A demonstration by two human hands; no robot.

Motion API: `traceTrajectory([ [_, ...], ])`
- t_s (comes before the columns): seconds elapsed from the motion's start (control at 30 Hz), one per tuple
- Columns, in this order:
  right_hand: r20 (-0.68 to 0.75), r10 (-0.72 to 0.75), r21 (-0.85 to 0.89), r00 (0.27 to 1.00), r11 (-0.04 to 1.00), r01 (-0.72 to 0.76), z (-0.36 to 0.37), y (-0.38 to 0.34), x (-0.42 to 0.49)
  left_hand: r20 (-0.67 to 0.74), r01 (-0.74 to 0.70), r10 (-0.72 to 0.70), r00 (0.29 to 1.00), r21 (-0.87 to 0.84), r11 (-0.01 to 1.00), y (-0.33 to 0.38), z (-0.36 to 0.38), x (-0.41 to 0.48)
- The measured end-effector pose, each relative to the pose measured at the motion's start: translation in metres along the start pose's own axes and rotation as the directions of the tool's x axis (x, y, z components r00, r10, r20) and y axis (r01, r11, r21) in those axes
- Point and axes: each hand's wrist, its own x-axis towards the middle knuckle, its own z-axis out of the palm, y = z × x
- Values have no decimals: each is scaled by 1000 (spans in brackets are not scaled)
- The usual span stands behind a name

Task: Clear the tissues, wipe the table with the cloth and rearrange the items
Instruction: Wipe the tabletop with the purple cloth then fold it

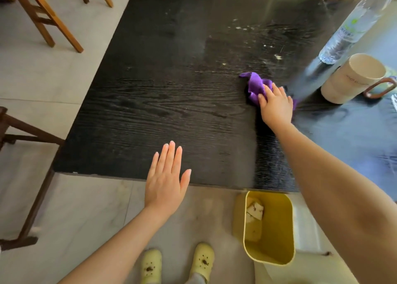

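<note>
A purple cloth (255, 86) lies bunched on the black wooden table (171, 90), right of centre. My right hand (276, 105) presses down on it, fingers gripping its near end. My left hand (166, 180) rests flat and open on the table's near edge, holding nothing. White crumbs and smears (255, 39) mark the far right of the tabletop. Crumpled tissues (254, 211) lie inside a yellow bin (277, 240) on the floor below the near edge.
A beige mug with a brown handle (352, 79) and a clear plastic water bottle (354, 26) stand at the table's right side, close to the cloth. Wooden chairs stand at the far left (49, 17) and left (23, 133). My feet in yellow clogs (178, 264) are on the tiled floor.
</note>
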Motion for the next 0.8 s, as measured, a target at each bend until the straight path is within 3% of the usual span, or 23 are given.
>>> traceTrajectory([
  [0.13, -14, -120, -42, 993, 992, 119, -2, -33, -74, 26, 4, -4, 1000, -15, 1000, 0, -4, 1],
  [0.33, 82, -87, 7, 993, 996, 86, 6, -90, -169, 119, 26, -21, 993, -42, 999, -3, -11, 3],
  [0.53, 103, -62, -26, 993, 998, 65, 11, -100, -181, 126, 19, -10, 992, -77, 997, -5, -16, 1],
  [0.73, 87, 41, -23, 995, 999, -39, 12, -118, -186, 127, -75, 95, 987, -152, 985, -23, -12, 1],
  [0.8, 105, 53, 4, 993, 999, -54, 11, -129, -190, 100, -104, 133, 986, -258, 961, -28, -18, 2],
])
